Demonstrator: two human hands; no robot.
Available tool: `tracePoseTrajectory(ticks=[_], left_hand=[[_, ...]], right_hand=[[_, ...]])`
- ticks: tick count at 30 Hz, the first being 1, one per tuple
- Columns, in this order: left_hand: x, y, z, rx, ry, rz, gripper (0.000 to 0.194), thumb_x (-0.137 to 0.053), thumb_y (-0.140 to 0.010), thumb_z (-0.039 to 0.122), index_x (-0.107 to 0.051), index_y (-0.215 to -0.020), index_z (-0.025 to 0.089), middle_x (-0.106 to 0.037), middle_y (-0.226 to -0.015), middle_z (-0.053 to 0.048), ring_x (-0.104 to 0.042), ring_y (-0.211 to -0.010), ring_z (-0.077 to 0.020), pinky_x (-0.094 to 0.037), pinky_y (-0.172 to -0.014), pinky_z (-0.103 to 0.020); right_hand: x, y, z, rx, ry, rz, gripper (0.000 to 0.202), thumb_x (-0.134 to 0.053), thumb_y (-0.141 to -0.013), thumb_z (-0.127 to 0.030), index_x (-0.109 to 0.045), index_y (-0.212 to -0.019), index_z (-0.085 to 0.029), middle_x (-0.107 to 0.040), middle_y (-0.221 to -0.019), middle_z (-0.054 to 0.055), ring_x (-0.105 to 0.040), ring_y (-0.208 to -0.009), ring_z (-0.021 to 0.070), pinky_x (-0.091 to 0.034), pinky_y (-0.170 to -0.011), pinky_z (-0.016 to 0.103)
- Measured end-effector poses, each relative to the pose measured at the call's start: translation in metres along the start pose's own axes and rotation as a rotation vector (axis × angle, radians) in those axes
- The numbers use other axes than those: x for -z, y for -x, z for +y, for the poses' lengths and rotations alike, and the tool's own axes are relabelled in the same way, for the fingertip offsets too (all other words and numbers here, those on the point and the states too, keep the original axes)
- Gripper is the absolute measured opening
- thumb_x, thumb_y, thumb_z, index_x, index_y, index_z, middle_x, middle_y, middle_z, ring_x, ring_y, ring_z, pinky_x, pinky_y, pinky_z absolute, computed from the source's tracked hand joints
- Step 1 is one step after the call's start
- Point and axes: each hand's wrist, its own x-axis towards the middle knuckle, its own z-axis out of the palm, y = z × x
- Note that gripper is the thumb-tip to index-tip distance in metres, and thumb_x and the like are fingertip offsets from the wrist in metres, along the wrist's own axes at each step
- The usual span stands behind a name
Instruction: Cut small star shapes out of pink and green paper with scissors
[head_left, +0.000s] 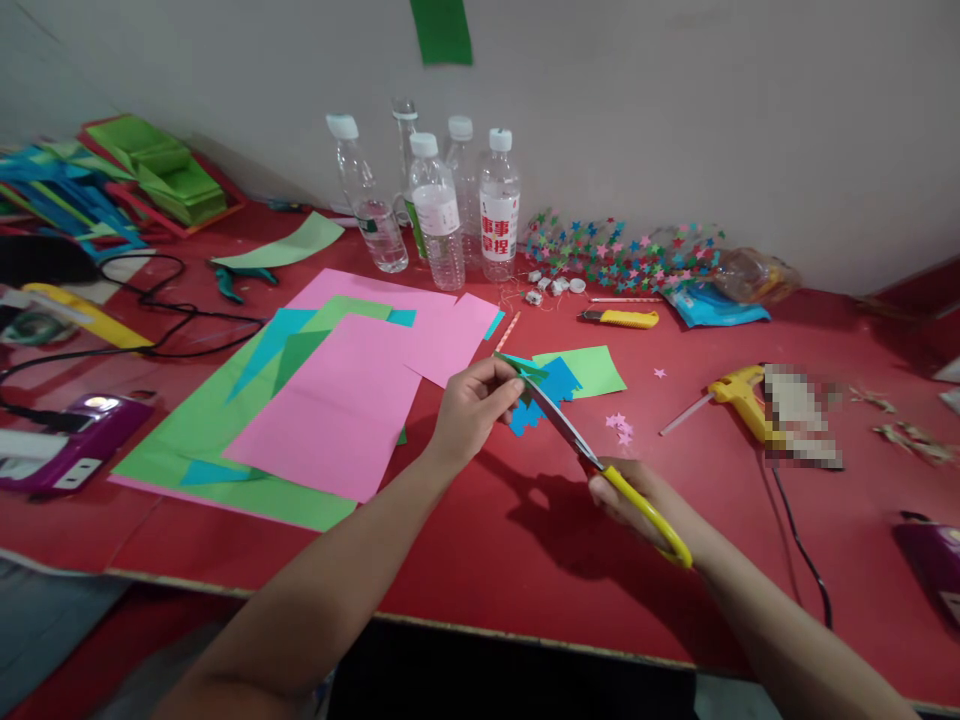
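Pinched between the fingers of my left hand is a small piece of green paper. A pair of scissors with yellow handles is in my right hand, its blades pointing up and left to the green paper. Whether the blades touch the paper I cannot tell. Beneath them lie blue paper scraps with jagged edges and a light green sheet. Several pink paper stars rest on the red table to the right of the blades, with a single pink star farther back.
Pink sheets and green sheets cover the left side. Plastic bottles stand by the wall, beside strings of colourful stars. A yellow utility knife and a glue gun with a trailing cord lie right. Pliers lie back left.
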Motion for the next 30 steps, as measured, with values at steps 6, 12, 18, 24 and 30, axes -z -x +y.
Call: tracePoseTrajectory(ticks=[6, 12, 18, 24, 30], left_hand=[[0.0000, 0.0000, -0.0046, -0.011, 0.033, -0.007, 0.013, -0.064, -0.075, 0.025, -0.057, -0.068, 0.016, -0.055, -0.055, 0.004, -0.050, -0.044, -0.0054, -0.044, -0.044, -0.018], [-0.0022, 0.0036, -0.0084, -0.020, 0.020, -0.057, 0.015, -0.061, -0.078, 0.024, -0.057, -0.066, 0.017, -0.053, -0.059, 0.004, -0.052, -0.048, -0.0056, -0.046, -0.046, -0.018], [-0.0019, 0.0037, -0.0093, -0.014, -0.002, -0.058, 0.017, -0.058, -0.080, 0.028, -0.058, -0.067, 0.017, -0.054, -0.059, 0.002, -0.051, -0.050, -0.0069, -0.045, -0.046, -0.019], [0.0002, 0.0034, -0.0085, -0.016, -0.035, -0.071, 0.018, -0.058, -0.081, 0.026, -0.057, -0.065, 0.017, -0.051, -0.056, 0.003, -0.047, -0.047, -0.0053, -0.041, -0.044, -0.018], [-0.0033, 0.0049, -0.0070, -0.019, -0.064, -0.053, 0.022, -0.058, -0.082, 0.027, -0.054, -0.063, 0.017, -0.050, -0.056, 0.004, -0.046, -0.046, -0.0048, -0.039, -0.045, -0.018]], right_hand=[[0.0014, -0.0028, 0.0039, -0.010, 0.003, -0.049, 0.050, -0.046, -0.086, -0.066, -0.041, -0.069, -0.019, -0.037, -0.054, -0.005, -0.031, -0.045, 0.0068, -0.022, -0.042, 0.022], [0.0036, -0.0034, 0.0057, -0.033, -0.027, -0.086, 0.052, -0.044, -0.086, -0.069, -0.041, -0.071, -0.019, -0.034, -0.052, -0.007, -0.030, -0.043, 0.0064, -0.023, -0.041, 0.022], [0.0072, -0.0015, 0.0033, -0.046, -0.045, -0.106, 0.052, -0.047, -0.084, -0.070, -0.041, -0.072, -0.019, -0.035, -0.055, -0.006, -0.031, -0.046, 0.0070, -0.023, -0.042, 0.022], [0.0097, -0.0013, 0.0037, 0.018, -0.026, -0.135, 0.056, -0.045, -0.083, -0.073, -0.043, -0.071, -0.018, -0.038, -0.056, -0.004, -0.031, -0.048, 0.0077, -0.023, -0.043, 0.023], [0.0033, -0.0027, 0.0041, -0.033, -0.006, -0.080, 0.055, -0.044, -0.084, -0.072, -0.043, -0.072, -0.019, -0.036, -0.054, -0.006, -0.031, -0.046, 0.0076, -0.023, -0.042, 0.023]])
